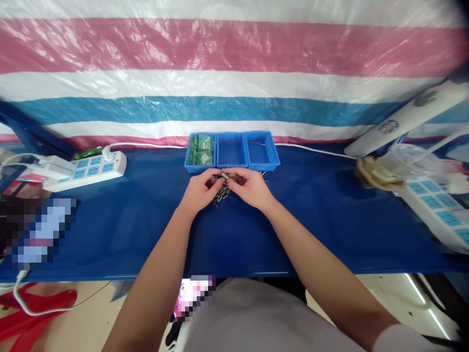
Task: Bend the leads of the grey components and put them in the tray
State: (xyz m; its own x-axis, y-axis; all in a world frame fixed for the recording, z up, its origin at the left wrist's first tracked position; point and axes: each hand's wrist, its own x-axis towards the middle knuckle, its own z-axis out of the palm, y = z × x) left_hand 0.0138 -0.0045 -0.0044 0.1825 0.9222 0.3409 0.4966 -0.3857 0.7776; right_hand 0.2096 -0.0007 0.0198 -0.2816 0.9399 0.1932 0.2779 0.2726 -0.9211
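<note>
My left hand [200, 189] and my right hand [249, 187] meet over the blue table [311, 220], fingers pinched together on a small dark metal part [224, 175] held between them. Beneath the hands lies a little pile of thin dark metal pieces [222, 194]. Just behind the hands stand three joined blue bins [232, 150]: the left one holds green packets [201, 149], the middle one looks bare, the right one holds a thin pin or two.
A white power strip [88, 168] with blue sockets lies at the left, its cable running along the back edge. Another power strip [439, 208], a clear plastic cup [410, 159] and a white lamp arm [406, 117] sit at the right. A striped tarp hangs behind.
</note>
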